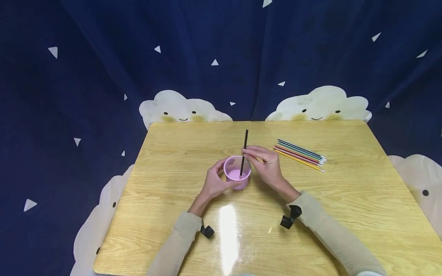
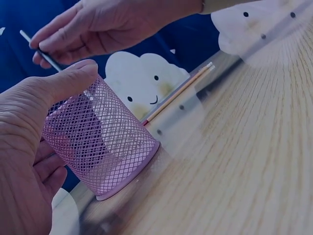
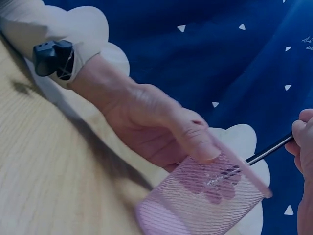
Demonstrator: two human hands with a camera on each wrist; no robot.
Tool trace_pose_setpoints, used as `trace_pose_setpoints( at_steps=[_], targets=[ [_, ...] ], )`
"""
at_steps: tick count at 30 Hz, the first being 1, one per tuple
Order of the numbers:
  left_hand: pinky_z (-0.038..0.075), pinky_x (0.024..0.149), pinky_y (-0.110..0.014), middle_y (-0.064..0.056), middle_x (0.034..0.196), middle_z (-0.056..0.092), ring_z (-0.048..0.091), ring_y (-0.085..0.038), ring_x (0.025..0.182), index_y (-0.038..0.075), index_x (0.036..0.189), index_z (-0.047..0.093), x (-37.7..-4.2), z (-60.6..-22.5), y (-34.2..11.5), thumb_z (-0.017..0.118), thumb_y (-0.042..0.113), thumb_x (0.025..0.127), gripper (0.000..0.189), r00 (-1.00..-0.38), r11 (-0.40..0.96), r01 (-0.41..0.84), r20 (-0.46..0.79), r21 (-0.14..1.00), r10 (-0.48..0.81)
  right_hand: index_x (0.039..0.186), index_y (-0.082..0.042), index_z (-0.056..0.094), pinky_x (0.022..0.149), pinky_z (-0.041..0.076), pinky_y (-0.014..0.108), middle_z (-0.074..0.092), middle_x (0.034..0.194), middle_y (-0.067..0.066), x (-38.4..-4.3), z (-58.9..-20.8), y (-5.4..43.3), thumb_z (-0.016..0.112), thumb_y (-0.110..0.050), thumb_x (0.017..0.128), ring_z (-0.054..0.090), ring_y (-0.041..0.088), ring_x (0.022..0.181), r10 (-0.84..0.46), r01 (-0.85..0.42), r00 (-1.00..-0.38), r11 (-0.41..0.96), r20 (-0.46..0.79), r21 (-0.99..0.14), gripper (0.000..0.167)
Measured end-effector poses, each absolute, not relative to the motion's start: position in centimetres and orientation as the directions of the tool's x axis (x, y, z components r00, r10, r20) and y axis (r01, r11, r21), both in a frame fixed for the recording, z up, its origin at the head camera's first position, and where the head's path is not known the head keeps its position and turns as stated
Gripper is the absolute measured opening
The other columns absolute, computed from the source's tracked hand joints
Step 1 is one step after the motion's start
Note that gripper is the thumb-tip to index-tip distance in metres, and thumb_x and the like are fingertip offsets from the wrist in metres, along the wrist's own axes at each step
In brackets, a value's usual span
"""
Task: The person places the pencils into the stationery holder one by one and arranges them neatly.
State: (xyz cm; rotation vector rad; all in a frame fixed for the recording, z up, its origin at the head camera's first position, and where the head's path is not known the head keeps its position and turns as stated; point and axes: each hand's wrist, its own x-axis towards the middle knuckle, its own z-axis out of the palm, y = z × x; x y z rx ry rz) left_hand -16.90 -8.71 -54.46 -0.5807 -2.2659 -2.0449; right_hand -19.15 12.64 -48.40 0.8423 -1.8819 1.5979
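Observation:
A pink mesh pencil cup (image 1: 237, 184) stands upright on the wooden table, and my left hand (image 1: 215, 184) grips it round the side, thumb toward the front. In the left wrist view that thumb lies near the rim of the mesh wall (image 2: 112, 142). Between thumb and fingertips my right hand (image 1: 267, 166) pinches a black pencil (image 1: 246, 140) above the cup. The pencil's lower end is inside the cup, showing through the mesh in the right wrist view. Right of this hand, several coloured pencils (image 1: 300, 153) lie side by side on the table.
The wooden table (image 1: 165, 161) has its far edge against a dark blue curtain (image 1: 193, 76) with white triangles and smiling clouds. Black wrist cameras (image 1: 291, 217) are strapped at both sleeves. A bright reflection shows on the tabletop in front of the cup.

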Motion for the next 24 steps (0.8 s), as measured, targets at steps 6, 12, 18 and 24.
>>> trace_pose_setpoints(
  at_steps=[6,12,18,24],
  targets=[
    [0.048,0.112,-0.054,-0.025,0.138,0.063,0.059,-0.045,0.128,0.000,0.144,0.057,-16.8,-54.5,-8.8,0.094,0.002,0.068,0.085,-0.928,0.064,0.297,0.272,0.953,0.254,0.102,0.007,0.079,0.099,0.057,0.025,0.076,0.110,0.024,-18.5,-49.1,12.1,0.074,0.022,0.082,0.074,0.039,0.104,-0.179,-0.700,-0.713,0.144,0.678,-0.699,0.025],
    [0.047,0.114,-0.054,-0.028,0.137,0.060,0.058,-0.045,0.128,-0.002,0.143,0.057,-17.0,-54.5,-8.9,0.095,-0.004,0.065,0.086,-0.926,0.041,0.302,0.282,0.953,0.251,0.102,0.013,0.076,0.102,0.055,0.022,0.074,0.109,0.029,-17.7,-48.3,11.5,0.069,0.026,0.083,0.071,0.048,0.102,-0.219,-0.672,-0.738,0.154,0.638,-0.724,0.024],
    [0.045,0.113,-0.061,-0.031,0.136,0.058,0.056,-0.050,0.128,-0.006,0.141,0.056,-17.0,-54.3,-8.9,0.094,-0.009,0.063,0.087,-0.925,0.002,0.301,0.291,0.954,0.246,0.105,0.008,0.078,0.102,0.055,0.023,0.076,0.111,0.023,-17.9,-48.9,11.2,0.073,0.020,0.084,0.073,0.042,0.105,-0.254,-0.637,-0.766,0.176,0.590,-0.751,0.024],
    [0.046,0.114,-0.057,-0.029,0.137,0.060,0.057,-0.048,0.129,-0.005,0.140,0.057,-16.8,-54.0,-8.9,0.095,-0.007,0.063,0.086,-0.928,0.012,0.290,0.278,0.957,0.248,0.110,-0.003,0.081,0.101,0.057,0.029,0.078,0.114,0.013,-18.5,-49.6,11.3,0.078,0.007,0.088,0.074,0.032,0.107,-0.273,-0.621,-0.779,0.207,0.565,-0.756,0.025]
  ],
)
